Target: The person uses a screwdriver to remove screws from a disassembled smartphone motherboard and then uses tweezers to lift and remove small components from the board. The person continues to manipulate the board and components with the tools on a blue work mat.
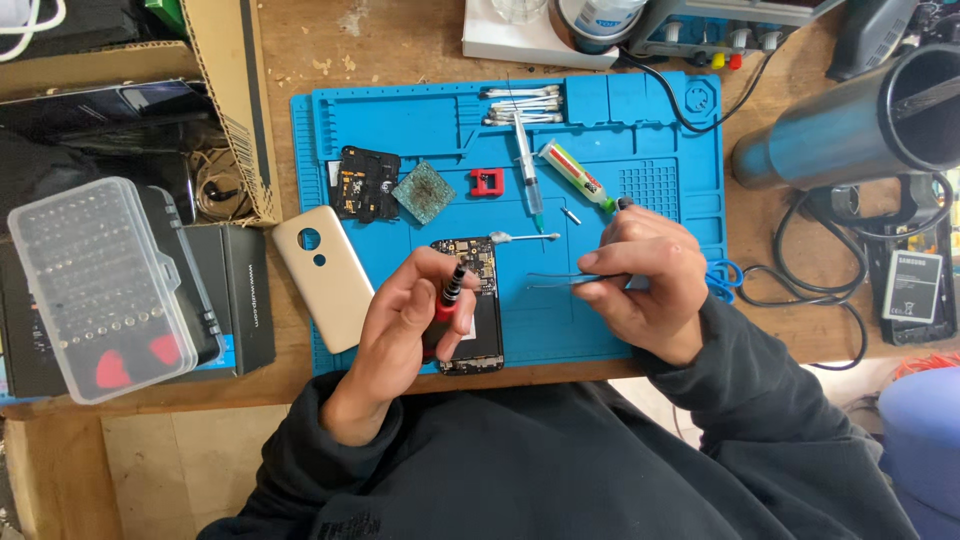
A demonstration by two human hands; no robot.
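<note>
Now the left hand (405,320) clasps a small red-and-black screwdriver (450,293) over the opened phone (478,300) on the blue mat (640,120), while the right hand (640,285) pinches thin tweezers (560,281) just beside.

You sit at an electronics repair bench: a blue silicone work mat (640,330) covers the wooden table (400,40), an opened phone (478,300) lies near you, a bit case (95,285) sits left, and a bench power supply (715,25) stands far right.
</note>
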